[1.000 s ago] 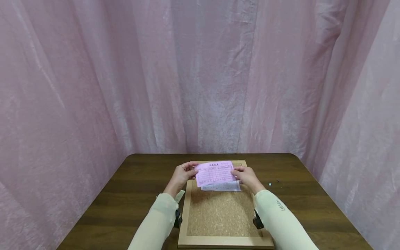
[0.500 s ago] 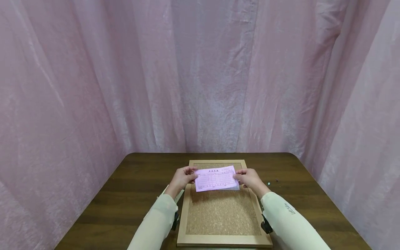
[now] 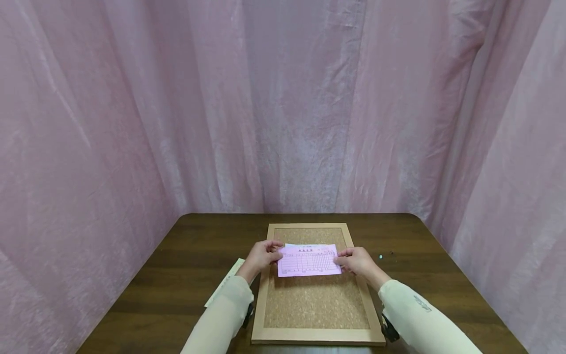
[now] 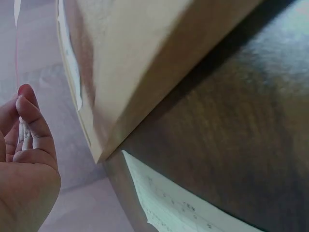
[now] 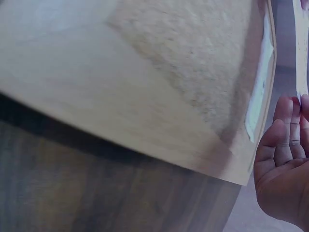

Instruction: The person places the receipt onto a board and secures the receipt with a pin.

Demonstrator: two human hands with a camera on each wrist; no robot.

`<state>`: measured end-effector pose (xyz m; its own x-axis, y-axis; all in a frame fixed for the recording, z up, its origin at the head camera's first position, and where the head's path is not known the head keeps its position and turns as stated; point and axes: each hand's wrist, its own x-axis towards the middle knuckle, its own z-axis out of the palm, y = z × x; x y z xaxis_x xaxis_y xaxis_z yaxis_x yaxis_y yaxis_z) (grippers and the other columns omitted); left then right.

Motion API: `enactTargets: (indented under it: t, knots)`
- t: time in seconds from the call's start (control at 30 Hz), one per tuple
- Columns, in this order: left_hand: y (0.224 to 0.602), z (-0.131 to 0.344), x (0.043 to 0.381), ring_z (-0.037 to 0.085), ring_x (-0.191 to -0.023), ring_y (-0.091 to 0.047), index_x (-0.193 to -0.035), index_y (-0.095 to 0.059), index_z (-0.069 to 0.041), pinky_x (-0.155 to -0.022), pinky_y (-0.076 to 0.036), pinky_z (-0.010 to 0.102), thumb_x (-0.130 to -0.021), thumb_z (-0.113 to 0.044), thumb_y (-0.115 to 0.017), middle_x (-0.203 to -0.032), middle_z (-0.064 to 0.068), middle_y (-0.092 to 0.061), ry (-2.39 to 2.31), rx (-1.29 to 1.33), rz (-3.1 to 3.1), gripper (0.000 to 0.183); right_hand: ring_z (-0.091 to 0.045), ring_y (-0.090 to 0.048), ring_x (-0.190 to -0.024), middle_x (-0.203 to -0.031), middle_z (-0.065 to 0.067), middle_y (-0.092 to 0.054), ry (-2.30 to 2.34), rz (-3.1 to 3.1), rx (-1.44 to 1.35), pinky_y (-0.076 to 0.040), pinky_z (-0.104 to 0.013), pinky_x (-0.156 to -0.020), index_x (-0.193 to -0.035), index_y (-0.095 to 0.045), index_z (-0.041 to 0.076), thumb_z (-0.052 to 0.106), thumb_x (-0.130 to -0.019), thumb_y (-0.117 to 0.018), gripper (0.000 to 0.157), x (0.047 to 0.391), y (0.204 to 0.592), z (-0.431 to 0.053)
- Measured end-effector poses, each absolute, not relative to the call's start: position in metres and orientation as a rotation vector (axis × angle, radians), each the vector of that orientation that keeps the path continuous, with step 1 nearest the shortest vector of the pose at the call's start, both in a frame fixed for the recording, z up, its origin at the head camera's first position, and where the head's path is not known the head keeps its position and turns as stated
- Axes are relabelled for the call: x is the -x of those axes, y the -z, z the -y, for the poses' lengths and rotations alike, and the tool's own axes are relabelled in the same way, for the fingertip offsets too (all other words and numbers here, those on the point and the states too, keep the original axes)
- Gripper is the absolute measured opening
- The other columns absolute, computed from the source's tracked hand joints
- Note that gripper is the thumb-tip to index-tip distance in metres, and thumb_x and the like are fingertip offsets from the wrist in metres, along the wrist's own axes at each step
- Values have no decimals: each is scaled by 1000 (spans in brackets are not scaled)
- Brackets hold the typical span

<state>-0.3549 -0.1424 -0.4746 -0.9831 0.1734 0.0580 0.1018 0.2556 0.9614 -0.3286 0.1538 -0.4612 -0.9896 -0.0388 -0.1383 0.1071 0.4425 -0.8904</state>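
A pink printed form (image 3: 308, 263) is stretched level between the two hands, above the framed corkboard (image 3: 316, 309). My left hand (image 3: 263, 256) pinches its left edge between thumb and fingers. At the opposite edge my right hand (image 3: 359, 262) holds it the same way. Seen edge-on in the right wrist view, the form (image 5: 301, 48) stands apart from the board. Under it a pale printed slip (image 5: 260, 87) lies on the cork. Only the slip's top strip (image 3: 305, 245) shows past the pink form in the head view.
A pale green printed slip (image 3: 224, 282) lies on the dark wooden table (image 3: 168, 295) left of the board, partly under the left forearm. Two small pins, one of them a light-coloured pin (image 3: 381, 256), lie right of the board. Pink curtains (image 3: 300, 123) hang behind.
Both hands have brought the pink form down and toward the body, slightly right. It now covers most of the pale slip, whose top strip shows instead of its lower part.
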Motion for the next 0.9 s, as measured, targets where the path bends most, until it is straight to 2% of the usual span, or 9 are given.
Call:
enactTargets:
  t: [0.2, 0.47, 0.77, 0.9]
  knots:
    - [479, 140, 351, 10, -69, -55, -116, -61, 14, -62, -54, 31, -86, 12, -67, -84, 11, -63, -1803, -297, -2476, 31, -13, -55, -58, -69, -5, -63, 1590, -2539, -105, -43, -26, -51, -91, -68, 0, 7, -89, -73, 9, 319, 467, -154]
    - [485, 138, 345, 14, -65, -55, -118, -63, 10, -59, -52, 29, -86, 9, -68, -79, 4, -60, -1696, -308, -2528, 32, -12, -54, -54, -64, -3, -62, 1574, -2552, -138, -39, -24, -48, -87, -68, 2, 7, -88, -73, 7, 313, 478, -157]
    - [493, 135, 341, 11, -59, -52, -116, -64, 6, -53, -47, 24, -86, 9, -68, -77, 2, -57, -1624, -310, -2553, 31, -12, -56, -53, -62, -3, -62, 1585, -2551, -140, -39, -24, -45, -93, -69, 1, 7, -86, -73, 10, 309, 486, -159]
    - [494, 134, 340, 11, -58, -52, -117, -64, 7, -51, -47, 23, -86, 9, -68, -77, 2, -56, -1615, -288, -2538, 31, -11, -55, -52, -66, -4, -62, 1613, -2556, -107, -43, -23, -46, -97, -69, -3, 3, -83, -74, 16, 307, 486, -159]
